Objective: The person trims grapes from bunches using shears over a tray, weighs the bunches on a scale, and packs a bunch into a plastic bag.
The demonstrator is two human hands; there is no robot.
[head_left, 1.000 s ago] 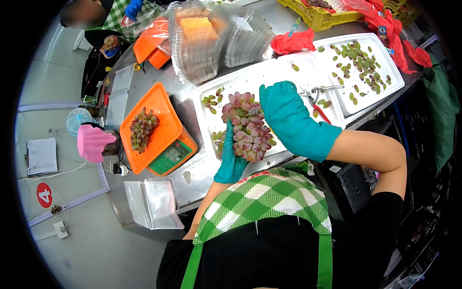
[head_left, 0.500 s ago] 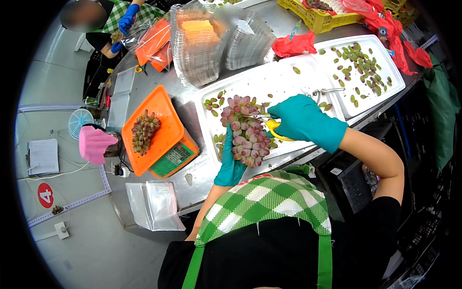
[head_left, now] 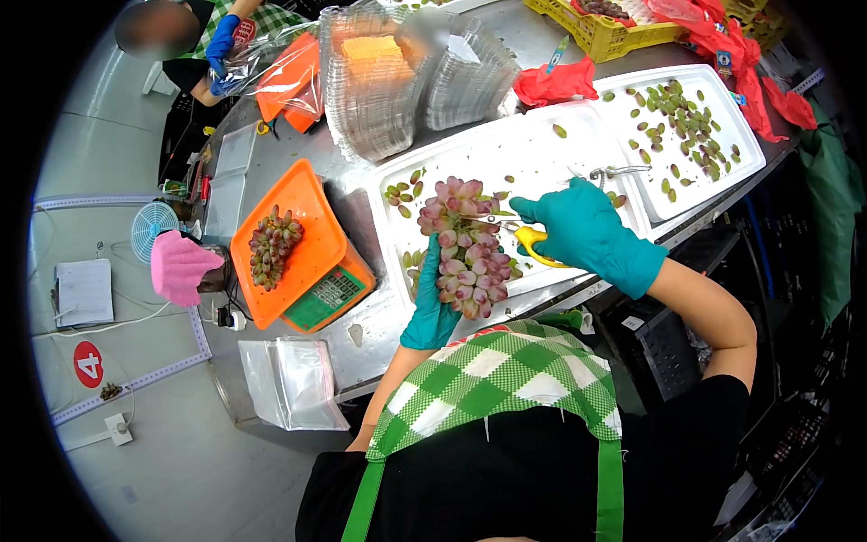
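Note:
A bunch of pinkish-green grapes [head_left: 471, 262] is held upright over the white foam tray [head_left: 533, 163] by my teal-gloved left hand [head_left: 432, 312], its fingers partly hidden behind the fruit. My right hand [head_left: 591, 235], gloved in teal too, grips small scissors [head_left: 536, 246] by their yellow handles. The scissor blades point left into the upper middle of the bunch; their tips are hard to make out. Loose grapes [head_left: 404, 191] lie in the tray to the left of the bunch.
At left, an orange scale [head_left: 318, 235] bears another grape bunch [head_left: 274, 246]. Stacked clear plastic boxes [head_left: 370, 99] stand behind the tray. A second tray [head_left: 655, 194] holds loose grapes. Metal pliers-like snips [head_left: 619, 171] lie near it. A co-worker's blue-gloved hand [head_left: 221, 45] handles clear bags.
My right hand and the scissors have shifted slightly right and down. My left hand still holds the bunch in nearly the same place. The co-worker's hands have moved at the bags.

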